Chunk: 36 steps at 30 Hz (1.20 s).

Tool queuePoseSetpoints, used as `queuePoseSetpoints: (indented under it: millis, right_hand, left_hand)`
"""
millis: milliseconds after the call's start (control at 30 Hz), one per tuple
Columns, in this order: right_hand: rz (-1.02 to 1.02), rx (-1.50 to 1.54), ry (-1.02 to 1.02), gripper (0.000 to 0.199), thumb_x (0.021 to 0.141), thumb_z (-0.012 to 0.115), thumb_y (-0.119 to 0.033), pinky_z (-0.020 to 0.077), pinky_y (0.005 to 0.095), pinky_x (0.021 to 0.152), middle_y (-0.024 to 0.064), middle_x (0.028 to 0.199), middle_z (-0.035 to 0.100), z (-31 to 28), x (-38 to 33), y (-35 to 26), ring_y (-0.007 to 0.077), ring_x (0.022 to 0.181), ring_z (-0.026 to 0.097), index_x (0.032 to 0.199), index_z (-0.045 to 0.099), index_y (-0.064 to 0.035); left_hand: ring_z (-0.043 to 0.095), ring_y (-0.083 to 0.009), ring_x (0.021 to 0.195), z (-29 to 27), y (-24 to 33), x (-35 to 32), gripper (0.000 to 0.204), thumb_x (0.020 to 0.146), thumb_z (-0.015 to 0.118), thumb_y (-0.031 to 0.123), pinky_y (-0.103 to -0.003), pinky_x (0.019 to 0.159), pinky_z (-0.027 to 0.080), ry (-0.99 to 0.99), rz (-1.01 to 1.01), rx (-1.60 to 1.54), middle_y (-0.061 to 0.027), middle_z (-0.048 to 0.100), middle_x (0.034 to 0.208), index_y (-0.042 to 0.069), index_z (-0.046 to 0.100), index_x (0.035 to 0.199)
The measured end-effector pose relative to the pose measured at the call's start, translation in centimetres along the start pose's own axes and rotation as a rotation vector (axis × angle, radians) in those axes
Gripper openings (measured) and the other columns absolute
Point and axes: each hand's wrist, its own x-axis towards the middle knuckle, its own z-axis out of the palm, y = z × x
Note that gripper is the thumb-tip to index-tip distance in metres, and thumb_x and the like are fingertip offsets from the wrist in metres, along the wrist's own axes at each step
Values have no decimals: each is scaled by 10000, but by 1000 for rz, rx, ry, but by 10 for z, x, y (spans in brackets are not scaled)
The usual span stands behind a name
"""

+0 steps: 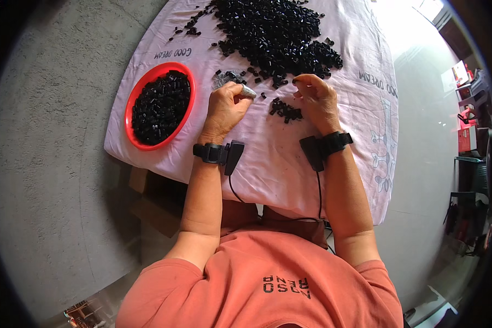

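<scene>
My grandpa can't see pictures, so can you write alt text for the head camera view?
A bare left hand touches something grey, and a bare right hand is beside a little heap of small black pieces on a pink cloth. A big black pile lies beyond both hands, and a red bowl full of black pieces sits to the left.

Makeshift work area, in either a home or a small workshop; the view does not settle which. Work is indicated by a heap [273,38] of small black parts and a basin [152,147] of similar pieces; the domestic note, by a printed cloth [268,158]. Rough concrete [49,109] and clutter [467,136] flank these.
</scene>
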Motion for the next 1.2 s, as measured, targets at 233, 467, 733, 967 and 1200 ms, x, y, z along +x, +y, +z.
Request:
queuePoseSetpoints:
  millis: [233,467,733,967,1200]
  right_hand:
    - [-5,42,-66,180,954,626,-61,546,238,689,28,905,741,0,2,5,91,748,671,1109,715,-40]
    - [-19,53,-93,197,950,624,-90,565,254,691,61,891,761,1,2,8,104,740,704,1116,725,-62]
    - [-90,-47,-101,247,864,677,-30,538,298,742,51,934,728,1,2,9,159,809,692,1083,751,-118]
    - [-224,-217,-108,263,832,688,-24,520,302,755,41,952,681,-3,1,5,175,825,667,1053,772,-139]
    - [-195,-107,-18,198,844,702,-18,536,272,707,40,939,699,1,3,4,153,781,680,1011,766,-101]
  left_hand:
    - [683,-201,736,6,4,6,100,790,749,47,-310,686,534,-18,44,118,-95,692,860,34,741,888]
    - [673,-304,774,13,3,9,80,804,712,47,-395,704,532,72,67,114,-142,671,893,19,669,865]
    - [679,-255,713,23,9,14,85,843,670,8,-366,667,534,119,-10,-87,-118,687,825,15,646,924]
    - [621,-99,685,28,13,13,195,827,677,-31,-265,638,507,28,83,-64,-37,676,818,44,703,1006]
    - [591,-105,664,28,11,13,270,780,693,-50,-264,627,498,17,128,-20,-34,676,843,64,729,1022]
